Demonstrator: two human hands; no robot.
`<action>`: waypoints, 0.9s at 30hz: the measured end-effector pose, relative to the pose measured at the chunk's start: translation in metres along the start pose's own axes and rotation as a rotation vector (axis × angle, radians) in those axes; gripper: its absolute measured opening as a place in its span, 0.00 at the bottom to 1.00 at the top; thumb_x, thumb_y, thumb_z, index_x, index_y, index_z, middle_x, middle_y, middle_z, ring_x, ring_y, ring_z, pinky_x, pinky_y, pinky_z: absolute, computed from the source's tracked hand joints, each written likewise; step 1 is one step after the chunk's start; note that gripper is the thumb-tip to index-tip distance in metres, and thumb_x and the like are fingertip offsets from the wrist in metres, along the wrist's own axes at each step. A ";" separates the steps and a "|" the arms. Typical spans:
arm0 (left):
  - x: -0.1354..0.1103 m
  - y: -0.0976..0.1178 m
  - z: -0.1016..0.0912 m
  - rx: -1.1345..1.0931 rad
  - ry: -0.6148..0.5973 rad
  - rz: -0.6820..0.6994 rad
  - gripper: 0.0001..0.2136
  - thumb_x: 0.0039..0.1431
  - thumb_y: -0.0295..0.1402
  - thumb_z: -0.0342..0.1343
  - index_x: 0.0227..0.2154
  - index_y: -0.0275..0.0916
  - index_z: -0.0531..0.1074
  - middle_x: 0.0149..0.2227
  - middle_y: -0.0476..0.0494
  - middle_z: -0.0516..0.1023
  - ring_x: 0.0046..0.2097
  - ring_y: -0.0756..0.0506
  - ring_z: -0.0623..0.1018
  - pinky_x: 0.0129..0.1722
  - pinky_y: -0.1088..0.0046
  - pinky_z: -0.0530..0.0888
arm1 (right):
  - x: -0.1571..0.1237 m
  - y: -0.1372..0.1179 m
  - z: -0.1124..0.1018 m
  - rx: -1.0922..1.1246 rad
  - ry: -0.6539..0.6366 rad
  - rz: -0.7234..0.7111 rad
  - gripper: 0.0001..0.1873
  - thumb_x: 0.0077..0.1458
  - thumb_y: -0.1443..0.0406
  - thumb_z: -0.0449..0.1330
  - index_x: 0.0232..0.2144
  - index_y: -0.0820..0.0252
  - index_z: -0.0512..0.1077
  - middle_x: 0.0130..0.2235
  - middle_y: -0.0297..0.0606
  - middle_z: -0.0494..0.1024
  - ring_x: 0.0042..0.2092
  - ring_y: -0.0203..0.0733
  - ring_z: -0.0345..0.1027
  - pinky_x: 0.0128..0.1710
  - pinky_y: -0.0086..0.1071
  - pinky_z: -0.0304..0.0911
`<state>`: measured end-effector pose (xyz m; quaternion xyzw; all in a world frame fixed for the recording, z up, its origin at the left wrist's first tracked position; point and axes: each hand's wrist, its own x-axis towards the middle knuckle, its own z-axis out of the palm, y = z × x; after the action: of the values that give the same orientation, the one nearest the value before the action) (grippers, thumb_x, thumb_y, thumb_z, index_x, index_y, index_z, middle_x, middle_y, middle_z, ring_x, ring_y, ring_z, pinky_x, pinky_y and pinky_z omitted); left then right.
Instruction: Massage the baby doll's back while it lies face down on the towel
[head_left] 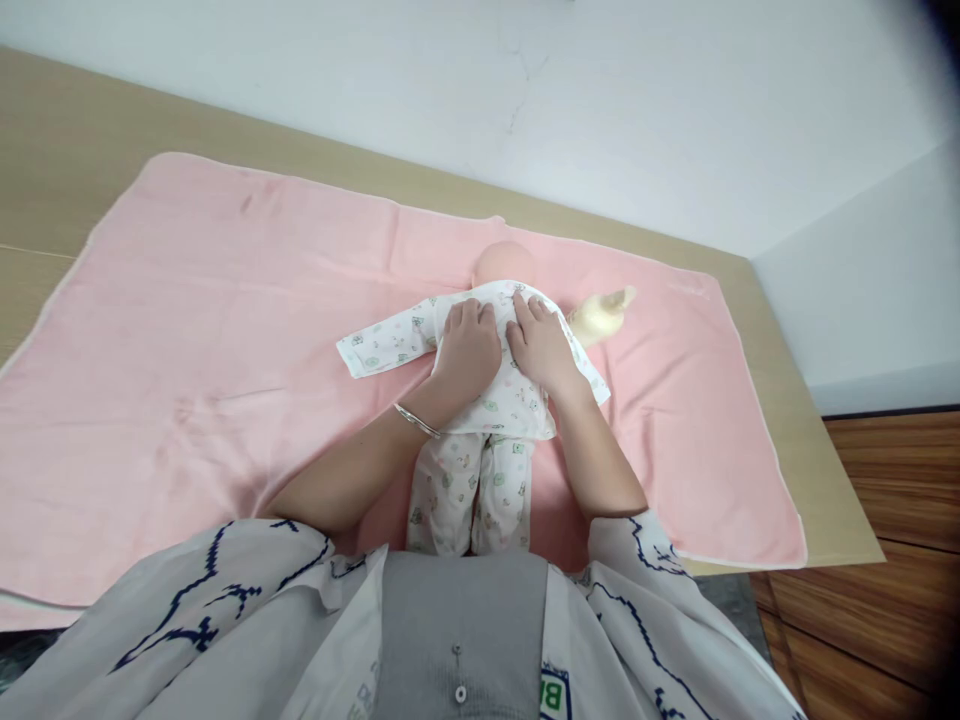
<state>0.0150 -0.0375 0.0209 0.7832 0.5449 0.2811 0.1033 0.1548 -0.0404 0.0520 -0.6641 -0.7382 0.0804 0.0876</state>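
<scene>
A baby doll (506, 262) lies on the pink blanket with its head at the far end. Patterned white trousers (506, 490) cover its legs. Over its chest is a matching baby shirt (491, 410), one sleeve stretched out to the left. On the right the doll's bare forearm and hand (600, 315) show outside the shirt, whose other sleeve hangs beside the body. My left hand (469, 350) is closed on the upper part of the shirt, its fingertips bent into the cloth. My right hand (544, 345) rests on the shirt opposite, fingers apart.
The pink blanket (247, 300) has creases and covers most of a wooden table (810, 470). A white wall (420, 90) runs behind the table. At the right lies a wood-grain floor (892, 500) below the table's edge.
</scene>
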 end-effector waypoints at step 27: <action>0.021 -0.020 -0.007 -0.006 -0.156 -0.002 0.24 0.67 0.34 0.43 0.61 0.26 0.64 0.64 0.26 0.67 0.68 0.32 0.63 0.68 0.51 0.59 | -0.029 -0.036 -0.007 -0.105 0.007 -0.023 0.25 0.69 0.65 0.40 0.57 0.73 0.67 0.61 0.60 0.70 0.65 0.60 0.61 0.66 0.52 0.52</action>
<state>0.0006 -0.0117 0.0245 0.8019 0.5350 0.2209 0.1482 0.1245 -0.0732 0.0663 -0.6594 -0.7487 0.0381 0.0560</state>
